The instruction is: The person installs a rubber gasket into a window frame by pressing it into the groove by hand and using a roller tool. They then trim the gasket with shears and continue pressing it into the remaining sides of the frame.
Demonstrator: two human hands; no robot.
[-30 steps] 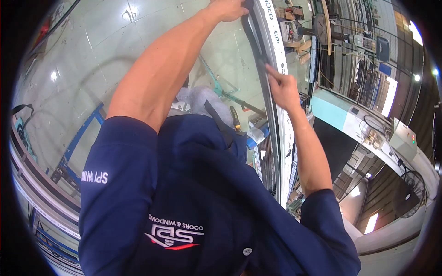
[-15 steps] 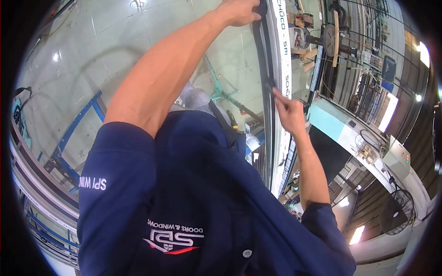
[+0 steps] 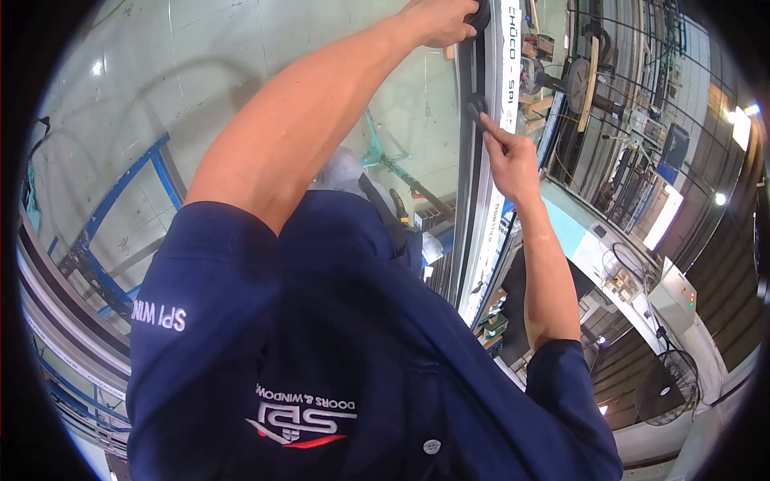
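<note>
A long aluminium profile (image 3: 484, 188), edged with white printed film (image 3: 504, 88), runs from the top of the head view down past my torso. A black rubber gasket (image 3: 480, 70) lies along its channel. My left hand (image 3: 439, 22) is at the top, its fingers closed round a dark bend of the gasket. Lower down, my right hand (image 3: 513, 164) has thumb and index finger together at a small raised black loop of the gasket, its other fingers curled in. The far fingertips of my left hand are partly hidden by the black material.
A blue metal frame (image 3: 120, 204) stands on the pale floor at left, near more long profiles (image 3: 76, 321). Beyond my torso is a green stand (image 3: 375, 148). On the right are a machine with a control box (image 3: 678, 293), a fan (image 3: 666, 389) and wooden pieces (image 3: 589, 84).
My right hand has slid up along the profile, closer to my left hand. The black loop at its fingertips moved up with it. The view has shifted slightly.
</note>
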